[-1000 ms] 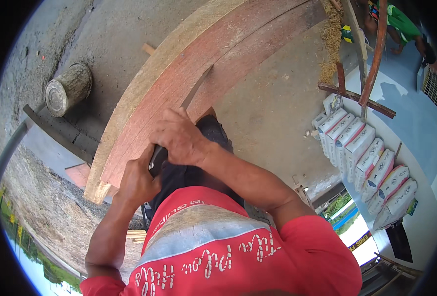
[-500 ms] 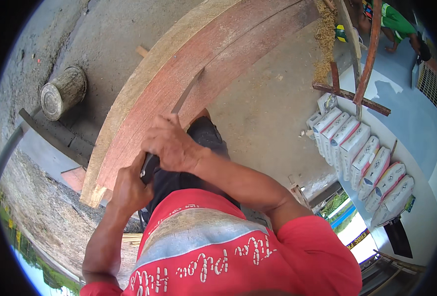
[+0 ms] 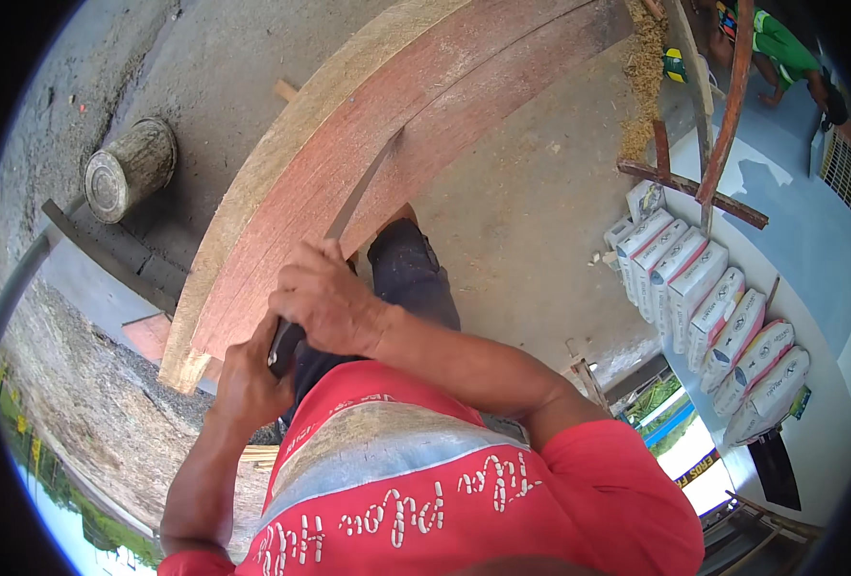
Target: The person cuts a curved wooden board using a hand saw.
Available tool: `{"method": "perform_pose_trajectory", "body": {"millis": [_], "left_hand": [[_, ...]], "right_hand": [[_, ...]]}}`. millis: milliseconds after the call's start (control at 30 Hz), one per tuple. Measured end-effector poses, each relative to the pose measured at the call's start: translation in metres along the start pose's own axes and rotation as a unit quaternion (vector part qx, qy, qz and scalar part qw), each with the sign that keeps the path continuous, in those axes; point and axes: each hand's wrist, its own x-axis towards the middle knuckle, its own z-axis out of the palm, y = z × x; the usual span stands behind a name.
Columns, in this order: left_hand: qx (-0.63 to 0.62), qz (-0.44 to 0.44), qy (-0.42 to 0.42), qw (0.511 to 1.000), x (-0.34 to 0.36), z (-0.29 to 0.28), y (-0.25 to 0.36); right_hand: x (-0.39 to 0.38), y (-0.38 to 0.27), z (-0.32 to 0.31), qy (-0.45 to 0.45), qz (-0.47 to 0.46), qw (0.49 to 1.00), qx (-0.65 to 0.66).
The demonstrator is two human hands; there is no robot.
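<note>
Drawn back toward the red shirt point(image 3: 598, 499), the saw point(image 3: 361, 192) points up and rightward from both hands onto the reddish plank point(image 3: 377, 115), right hand point(image 3: 327, 298) curled nearest its blade, left hand point(image 3: 251, 374) clasping the handle behind.

Wood point(image 3: 320, 173): reddish, pale tan along one side
Blade point(image 3: 365, 182): grey
Handle point(image 3: 285, 348): black
Shirt point(image 3: 579, 509): red, white lettering, tan-and-pale-blue patch
Bucket point(image 3: 130, 171): mottled grey-brown
Bags point(image 3: 670, 259): white, pink bands

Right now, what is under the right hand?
A blade shows beyond the right hand and a black handle beside the left hand; the part directly underneath is covered, unseen.
</note>
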Motion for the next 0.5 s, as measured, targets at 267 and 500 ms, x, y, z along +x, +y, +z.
{"method": "perform_pose_trajectory", "body": {"millis": [267, 500], "left_hand": [[0.069, 0.065, 0.058, 0.994, 0.193, 0.033, 0.022], [0.017, -0.013, -0.011, 1.000, -0.003, -0.002, -0.013]], "right_hand": [[0.047, 0.170, -0.052, -0.012, 0.021, 0.989, -0.149], [0.000, -0.003, 0.018, 0.037, -0.021, 0.999, -0.023]]}}
